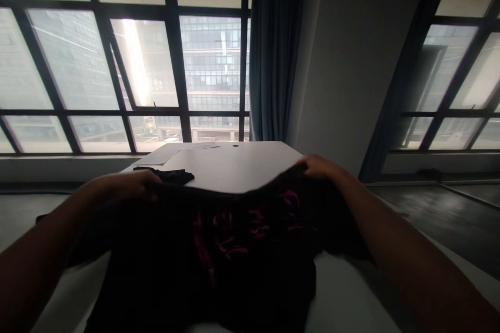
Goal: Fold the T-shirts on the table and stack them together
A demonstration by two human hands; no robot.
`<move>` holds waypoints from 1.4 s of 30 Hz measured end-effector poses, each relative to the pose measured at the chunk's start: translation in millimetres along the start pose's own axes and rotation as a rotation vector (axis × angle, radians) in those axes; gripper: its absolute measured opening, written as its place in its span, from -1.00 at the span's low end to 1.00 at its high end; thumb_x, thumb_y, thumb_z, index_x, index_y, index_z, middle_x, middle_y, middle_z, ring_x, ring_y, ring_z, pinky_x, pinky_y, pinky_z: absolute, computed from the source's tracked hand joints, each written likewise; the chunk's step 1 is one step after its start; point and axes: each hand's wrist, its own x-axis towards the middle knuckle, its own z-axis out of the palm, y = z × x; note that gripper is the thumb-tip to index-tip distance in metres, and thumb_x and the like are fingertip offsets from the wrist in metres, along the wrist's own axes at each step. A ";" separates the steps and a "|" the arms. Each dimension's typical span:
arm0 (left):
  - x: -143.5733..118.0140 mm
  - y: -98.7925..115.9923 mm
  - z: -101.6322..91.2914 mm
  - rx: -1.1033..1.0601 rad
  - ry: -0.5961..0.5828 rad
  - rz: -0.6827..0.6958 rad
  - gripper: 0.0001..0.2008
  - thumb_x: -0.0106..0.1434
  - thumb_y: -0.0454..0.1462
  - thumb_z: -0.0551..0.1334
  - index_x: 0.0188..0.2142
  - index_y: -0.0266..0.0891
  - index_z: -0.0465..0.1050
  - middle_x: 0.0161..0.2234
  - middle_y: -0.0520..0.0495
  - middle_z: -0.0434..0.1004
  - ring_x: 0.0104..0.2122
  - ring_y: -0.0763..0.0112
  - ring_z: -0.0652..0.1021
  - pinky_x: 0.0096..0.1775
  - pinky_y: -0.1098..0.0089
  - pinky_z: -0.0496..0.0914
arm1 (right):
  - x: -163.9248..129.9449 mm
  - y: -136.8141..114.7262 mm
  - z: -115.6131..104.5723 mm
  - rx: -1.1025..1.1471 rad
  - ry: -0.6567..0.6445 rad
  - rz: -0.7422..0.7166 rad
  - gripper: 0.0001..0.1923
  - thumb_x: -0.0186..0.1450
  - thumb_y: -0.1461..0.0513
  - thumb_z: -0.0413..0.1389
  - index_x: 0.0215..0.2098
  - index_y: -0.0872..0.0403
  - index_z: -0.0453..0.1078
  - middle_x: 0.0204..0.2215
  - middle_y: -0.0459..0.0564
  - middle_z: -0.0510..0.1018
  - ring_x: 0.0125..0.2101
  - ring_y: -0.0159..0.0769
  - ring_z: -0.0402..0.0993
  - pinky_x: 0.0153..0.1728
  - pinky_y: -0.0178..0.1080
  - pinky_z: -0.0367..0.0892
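1. Clock directions were read from the middle of the shirt, 12 pointing away from the wearer.
2. The shirt (pixel 219 250), black with pink print, was spread between both hands in front of the wearer, above the near part of the tabletop (pixel 242 164). The print was too dark and blurred to read.
3. Left hand (pixel 135 183): at 10 o'clock. Grip clamped on the shirt's far edge, thumb toward the wearer; the fingers were blurred.
4. Right hand (pixel 318 166): at 2 o'clock. Grip clamped on the far edge there, at a point raised higher than the left one.
5. The edge sagged in a shallow dip between the hands. Loose fabric spread beneath both forearms; the lower part ran toward 6 o'clock. Contact between that part and the tabletop could not be told.
6. A black cloth (pixel 177 176) lay crumpled on the tabletop at 11 o'clock, just beyond the left hand.
7. Papers (pixel 160 156) lay farther off at 11 o'clock, by the tabletop's left edge. A small dark hole (pixel 235 145) showed near the far edge at 12.
8. Background: window (pixel 148 62) at 11 o'clock, one pane tilted open; blue curtain (pixel 273 57) between 12 and 1; grey wall (pixel 351 52) at 1; dark floor (pixel 464 213) near 3.
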 end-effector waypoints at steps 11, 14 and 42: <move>73.3 32.1 42.0 0.281 0.199 -0.084 -0.45 0.34 -0.08 0.07 0.28 -0.15 0.27 0.33 -0.23 0.20 0.31 -0.04 0.21 0.26 -0.13 0.05 | 48.7 -64.9 64.8 -0.070 0.174 0.019 -0.38 0.37 -0.15 -0.06 0.17 0.04 0.40 0.14 0.23 0.44 0.12 0.13 0.37 0.13 0.06 0.23; 67.3 20.9 81.4 0.238 0.026 0.039 -0.35 0.26 0.12 0.09 0.27 -0.05 0.30 0.35 -0.18 0.17 0.32 -0.05 0.19 0.26 -0.12 0.05 | 14.6 -56.4 116.6 0.002 -0.102 -0.091 -0.33 0.23 -0.24 0.09 0.09 -0.01 0.49 0.06 0.17 0.53 0.09 0.08 0.42 0.13 -0.02 0.26; -0.9 0.7 115.8 -0.055 -0.069 0.186 -0.31 0.19 0.05 0.23 0.25 -0.18 0.32 0.35 -0.22 0.16 0.31 0.03 0.23 0.28 0.10 0.14 | -12.3 42.1 107.0 -0.423 0.193 0.259 -0.68 0.35 0.22 0.00 0.00 0.08 0.48 0.01 0.28 0.49 0.00 0.08 0.46 -0.12 -0.03 0.36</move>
